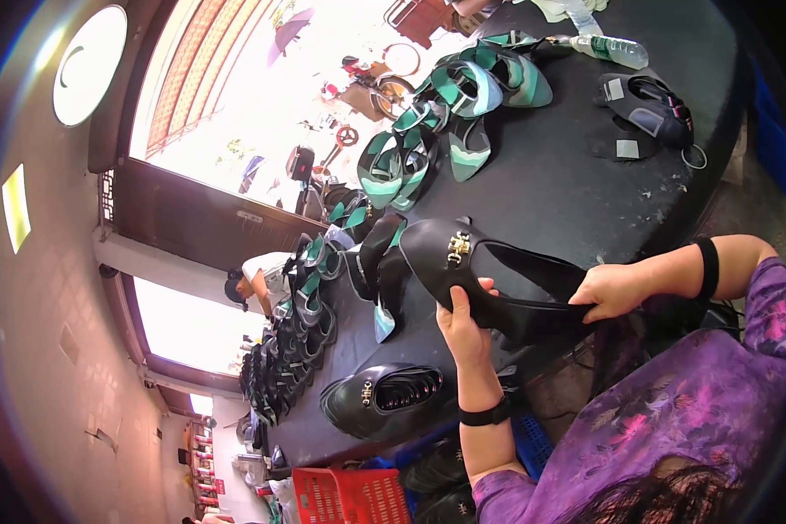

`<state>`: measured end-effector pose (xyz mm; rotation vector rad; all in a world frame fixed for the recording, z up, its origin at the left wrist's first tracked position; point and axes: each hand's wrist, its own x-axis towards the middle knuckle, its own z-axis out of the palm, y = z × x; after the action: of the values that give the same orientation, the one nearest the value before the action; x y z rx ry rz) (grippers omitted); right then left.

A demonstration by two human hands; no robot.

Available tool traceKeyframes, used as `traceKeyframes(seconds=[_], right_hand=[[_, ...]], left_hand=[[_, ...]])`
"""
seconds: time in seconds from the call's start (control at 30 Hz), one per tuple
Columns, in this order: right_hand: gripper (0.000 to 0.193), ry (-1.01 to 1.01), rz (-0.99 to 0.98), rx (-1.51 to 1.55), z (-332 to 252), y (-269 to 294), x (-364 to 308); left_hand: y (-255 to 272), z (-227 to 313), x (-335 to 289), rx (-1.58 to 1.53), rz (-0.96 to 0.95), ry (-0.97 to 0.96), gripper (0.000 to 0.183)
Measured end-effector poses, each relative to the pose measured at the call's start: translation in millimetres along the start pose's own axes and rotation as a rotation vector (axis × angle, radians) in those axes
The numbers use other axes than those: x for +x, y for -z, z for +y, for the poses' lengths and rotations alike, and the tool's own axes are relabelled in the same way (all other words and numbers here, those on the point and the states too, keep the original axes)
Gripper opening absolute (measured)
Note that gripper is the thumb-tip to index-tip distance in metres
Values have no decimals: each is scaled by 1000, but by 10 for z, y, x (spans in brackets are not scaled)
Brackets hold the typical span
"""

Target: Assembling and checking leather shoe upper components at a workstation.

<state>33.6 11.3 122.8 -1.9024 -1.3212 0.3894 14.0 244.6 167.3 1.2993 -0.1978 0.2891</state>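
Note:
Both my hands are closed on a black shoe upper (515, 306) with a gold metal ornament on its vamp. My left hand (467, 330) grips its side close to the toe, thumb on the outside. At the heel end, my right hand (616, 290) pinches the back edge, and the opening is stretched long between the two. The upper is held above the near side of a black table (585, 196). Beside my left hand, a nested stack of similar black uppers (349, 410) with a gold ornament lies on the tabletop.
Bunches of green-lined uppers (472, 87) and a long row of dark uppers (293, 358) cover the table's far side. A plastic bottle (616, 51) and a black shoe piece (651, 113) lie toward the right. Below the edge stands a red crate (345, 493). Another person (266, 275) bends beyond.

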Motion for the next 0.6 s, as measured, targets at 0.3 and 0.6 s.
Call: traceKeyframes(seconds=[0.3,0.6], right_hand=[[10,379,159,-657,122,-249,335],[10,655,88,-670,-356,-341,1126]], left_hand=[[253,357,-365,84,128,-132,31],[621,874,-811,372,532,-476,27]])
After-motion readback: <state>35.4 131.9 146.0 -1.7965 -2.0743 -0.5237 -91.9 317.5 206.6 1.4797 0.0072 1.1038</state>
